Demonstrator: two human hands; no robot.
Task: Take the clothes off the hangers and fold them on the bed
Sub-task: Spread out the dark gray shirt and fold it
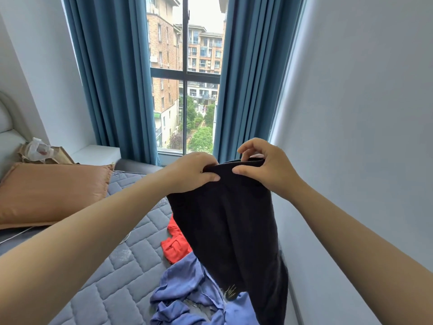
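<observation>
The black garment (225,219) is held up at centre frame, its top edge gathered between both hands and its length hanging toward 5 o'clock, where the lower end trails onto the bed (112,273). The left grip (194,171) is pinched on the top edge at 9 o'clock of the cloth, thumb in front and fingers curled over the back. The right grip (267,167) is pinched on the same edge at 3 o'clock, thumb pressed to the front and fingers hooked behind. No hanger can be seen in the cloth, so the folding step is judged to be in hand.

To do it well, the edge would best be stretched level between the two pinches, the cloth shaken straight, then lowered flat onto bare mattress at 8 o'clock, well away from the heap.

A small gold mark (230,290) is seen near the hem; it is too small to be read, and no other writing or brand is made out.

A red garment (174,245) lies crumpled at 8 o'clock of the black cloth, a blue garment (187,289) at 6 o'clock. An orange pillow (51,191) is placed at 9 o'clock, blue curtains (112,78) and the window (187,90) at 12.
</observation>
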